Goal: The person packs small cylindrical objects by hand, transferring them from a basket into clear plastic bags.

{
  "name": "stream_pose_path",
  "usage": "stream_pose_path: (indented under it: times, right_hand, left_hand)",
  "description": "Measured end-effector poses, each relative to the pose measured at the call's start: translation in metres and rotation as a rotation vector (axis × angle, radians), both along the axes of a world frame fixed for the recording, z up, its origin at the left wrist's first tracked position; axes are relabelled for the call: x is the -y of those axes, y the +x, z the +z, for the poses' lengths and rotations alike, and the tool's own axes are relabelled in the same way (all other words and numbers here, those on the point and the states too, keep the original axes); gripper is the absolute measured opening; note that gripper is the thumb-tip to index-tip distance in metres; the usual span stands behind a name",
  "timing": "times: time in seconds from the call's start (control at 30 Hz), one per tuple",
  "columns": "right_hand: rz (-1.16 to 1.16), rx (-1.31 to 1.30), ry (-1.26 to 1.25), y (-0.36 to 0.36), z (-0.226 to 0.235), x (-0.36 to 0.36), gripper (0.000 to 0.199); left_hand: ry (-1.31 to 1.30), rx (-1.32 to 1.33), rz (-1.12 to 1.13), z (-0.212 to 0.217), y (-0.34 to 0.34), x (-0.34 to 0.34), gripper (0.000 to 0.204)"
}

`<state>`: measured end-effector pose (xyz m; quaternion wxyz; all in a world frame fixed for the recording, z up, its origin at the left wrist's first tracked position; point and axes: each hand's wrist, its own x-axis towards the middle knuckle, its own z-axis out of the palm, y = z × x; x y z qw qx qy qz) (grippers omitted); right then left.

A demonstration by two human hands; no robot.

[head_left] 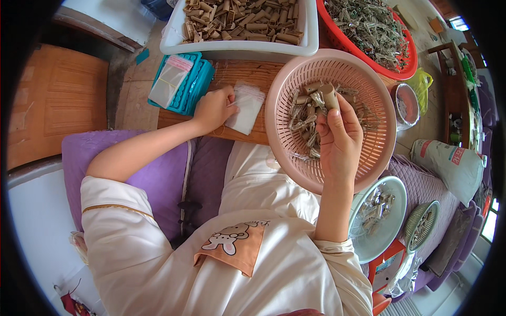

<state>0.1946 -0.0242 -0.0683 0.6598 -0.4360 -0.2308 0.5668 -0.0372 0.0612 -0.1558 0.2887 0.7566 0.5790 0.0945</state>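
Observation:
My right hand point(340, 138) is raised over a pink slotted basket point(284, 89) and pinches a small tan paper roll point(330, 96) between thumb and fingers. Several more rolls and clear-wrapped pieces point(305, 118) lie in the basket. My left hand point(213, 108) rests on a wooden board point(247, 73), its fingertips on a small clear plastic bag point(245, 108) lying flat there.
A white tray point(311, 31) of tan rolls stands at the back, a red basket point(408, 58) of wrapped pieces to its right. A teal box with clear bags point(179, 81) sits left of the board. A pale round plate point(392, 226), small basket point(421, 226) and sack point(453, 163) lie right.

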Motion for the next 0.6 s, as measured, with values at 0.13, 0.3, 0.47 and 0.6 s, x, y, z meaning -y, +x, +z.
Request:
stream_pose_path:
  times: [0.13, 0.3, 0.47, 0.6]
  right_hand:
    - [0.14, 0.02, -0.042, 0.009, 0.003, 0.001, 0.03]
    - [0.609, 0.3, 0.077, 0.006, 0.003, 0.002, 0.025]
    - [0.682, 0.503, 0.325, -0.008, 0.009, -0.002, 0.023]
    - [0.65, 0.562, 0.265, -0.011, 0.014, -0.001, 0.026]
  left_hand:
    - [0.1, 0.102, -0.206, 0.05, 0.021, 0.008, 0.017]
    - [0.067, 0.363, -0.307, 0.12, 0.032, 0.02, 0.013]
    - [0.049, 0.413, -0.378, 0.141, 0.029, 0.02, 0.014]
    - [-0.14, 0.698, -0.129, 0.135, 0.035, 0.025, 0.019]
